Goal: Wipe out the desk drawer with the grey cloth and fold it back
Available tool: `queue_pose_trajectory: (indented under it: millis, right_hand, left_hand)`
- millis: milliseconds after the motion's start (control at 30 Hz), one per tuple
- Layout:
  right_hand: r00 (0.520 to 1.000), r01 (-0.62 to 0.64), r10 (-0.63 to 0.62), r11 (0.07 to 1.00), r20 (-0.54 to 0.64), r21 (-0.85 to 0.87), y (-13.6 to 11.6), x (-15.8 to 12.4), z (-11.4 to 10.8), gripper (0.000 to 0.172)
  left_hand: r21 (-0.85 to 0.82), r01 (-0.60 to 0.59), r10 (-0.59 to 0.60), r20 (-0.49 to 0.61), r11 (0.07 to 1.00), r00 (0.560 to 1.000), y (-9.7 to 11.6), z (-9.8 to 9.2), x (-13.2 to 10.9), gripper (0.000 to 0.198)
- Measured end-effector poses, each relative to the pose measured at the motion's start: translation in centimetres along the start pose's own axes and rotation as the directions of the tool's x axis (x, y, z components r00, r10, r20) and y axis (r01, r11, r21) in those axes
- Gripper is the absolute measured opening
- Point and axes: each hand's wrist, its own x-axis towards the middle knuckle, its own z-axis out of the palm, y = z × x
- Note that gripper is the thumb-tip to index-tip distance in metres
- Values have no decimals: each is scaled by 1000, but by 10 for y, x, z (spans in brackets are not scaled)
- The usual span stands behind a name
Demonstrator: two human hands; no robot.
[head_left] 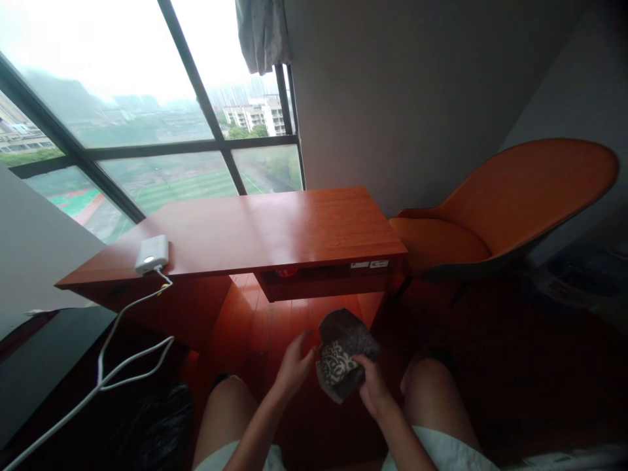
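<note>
Above the knees [426, 383], right hand [371, 387] grips the patterned cloth [343, 353] — left hand [294, 363] open beside it, apparently mid-handover; next needs its fingers closed

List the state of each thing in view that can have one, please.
right hand, closed on the patterned cloth
left hand, open, beside the cloth
patterned cloth, bunched, held above the knees
white charger, lying on the desk, cable plugged in
curtain, gathered aside

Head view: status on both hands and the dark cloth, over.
Right hand shut on dark patterned cloth. Left hand open at its left edge. Cloth held low in front of the desk, unobstructed.
</note>
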Motion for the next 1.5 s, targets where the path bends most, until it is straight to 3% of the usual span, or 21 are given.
queue_pose_trajectory:
  millis: [133,267,433,633,700,867,1000,1100,1200,1333,1500]
  right_hand:
    - [991,-118,104,973,78,199,-15,-7,5,32]
    - [988,-142,124,967,92,212,-22,-14,1,36]
    - [987,-104,84,985,139,138,-16,-19,-7,25]
    - [998,20,-27,990,-49,-139,-6,-17,-5,20]
    - [997,22,-35,984,-68,-178,-7,-17,-6,20]
    - [995,95,-96,947,11,-307,-18,-19,-14,27]
    - [997,78,-62,913,53,-400,-26,-17,-17,30]
    - [996,10,23,933,88,-359,-26,-17,-16,34]
    - [988,-99,121,972,97,-212,-22,-16,-13,38]
    - [964,-259,259,966,64,-11,-18,-13,-12,38]
    - [949,-299,292,953,116,50,-24,-16,-14,47]
  left_hand:
    - [117,-238,210,211,964,955,15,31,-41,47]
    - [233,-334,290,203,913,935,8,42,-53,62]
    - [208,-321,296,143,924,944,4,37,-43,51]
    - [-66,-135,135,-10,989,991,24,33,-29,26]
    - [-101,-86,79,-74,991,994,32,25,-21,11]
    - [8,-96,96,-162,995,982,43,-9,-2,15]
    - [155,-121,138,-101,980,985,50,-30,7,17]
    - [219,-190,198,-16,957,980,57,-28,0,20]
    - [272,-337,307,148,902,940,61,-10,-22,35]
    - [301,-515,390,389,803,835,57,25,-58,47]
    - [387,-588,441,406,710,800,50,51,-82,44]
